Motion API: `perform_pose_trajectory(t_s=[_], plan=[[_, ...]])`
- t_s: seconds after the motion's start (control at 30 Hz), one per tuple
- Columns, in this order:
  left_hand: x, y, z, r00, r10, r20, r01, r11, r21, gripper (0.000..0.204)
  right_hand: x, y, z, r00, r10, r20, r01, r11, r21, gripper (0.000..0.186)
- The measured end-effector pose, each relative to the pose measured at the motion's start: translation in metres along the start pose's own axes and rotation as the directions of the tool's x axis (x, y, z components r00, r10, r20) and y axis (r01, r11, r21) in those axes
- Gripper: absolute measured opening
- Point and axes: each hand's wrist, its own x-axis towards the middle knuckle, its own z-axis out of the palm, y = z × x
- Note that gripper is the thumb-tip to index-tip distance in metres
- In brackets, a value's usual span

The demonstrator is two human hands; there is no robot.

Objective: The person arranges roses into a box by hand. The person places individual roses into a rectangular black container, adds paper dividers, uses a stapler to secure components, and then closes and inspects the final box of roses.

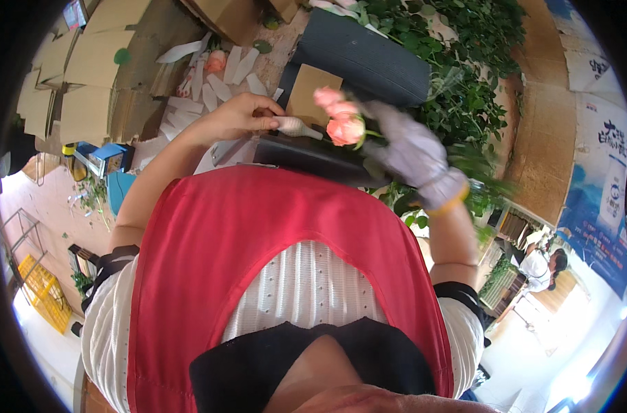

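**Left hand pinches a white sleeve; peach roses sit beside the gloved right hand**

The left hand (248, 115) is bare. Its thumb and fingers pinch the wide end of a white sleeve (298, 126), whose narrow end points to the right. The right hand (411, 148) wears a pale glove with a yellow cuff. Motion blurs its fingers, so whether they are spread or pressed together cannot be told. The roses (342, 118), a small peach cluster, are above the middle of the work area, just right of the white sleeve and apart from it; a green stem runs from them toward the glove.

Surface: a dark slab (361, 56) lies tilted at the far side, a black slab (313, 160) at the near side, with a brown card (315, 88) between them. Loose white strips (220, 88) are scattered to the left, and a single bloom (216, 61) lies among them. Leafy stems (458, 58) pile up densely to the right.

Room: cardboard boxes (93, 82) are stacked at the left, and a yellow crate (45, 286) is on that side, lower down. At the right, a blue and white poster (596, 199) is beside a brown board (544, 131). Another person (537, 270) in a white top is in the background, well apart from the work area. The wearer has a red apron (293, 199) over a white knit top.
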Motion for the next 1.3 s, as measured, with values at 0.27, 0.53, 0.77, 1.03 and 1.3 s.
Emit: perform_pose_trajectory(t_s=[0.27, 0.53, 0.77, 1.03, 1.3], plan=[[-0.009, 0.014, 0.018, 0.974, 0.051, -0.221, -0.003, 0.977, 0.212, 0.023, 0.042, 0.033, 0.055, 0.936, -0.317, 0.151, 0.254, 0.908, 0.335, 0.051], [-0.079, 0.046, -0.027, 0.763, 0.412, -0.499, 0.283, 0.481, 0.83, 0.034, 0.044, 0.037, 0.062, 0.938, -0.337, 0.085, 0.289, 0.892, 0.346, 0.05], [0.003, 0.037, 0.025, 0.97, 0.164, -0.178, -0.084, 0.918, 0.389, 0.055, 0.021, 0.034, -0.002, 0.988, -0.149, -0.036, 0.152, 0.921, 0.36, 0.058], [0.008, 0.035, 0.011, 0.941, 0.297, 0.163, -0.337, 0.765, 0.549, 0.014, 0.041, 0.018, 0.053, 0.942, -0.334, -0.04, 0.336, 0.933, 0.127, 0.042], [0.008, 0.027, 0.012, 0.907, 0.396, 0.141, -0.381, 0.632, 0.675, 0.032, 0.021, 0.015, -0.003, 0.945, -0.309, -0.104, 0.303, 0.95, -0.072, 0.045]])
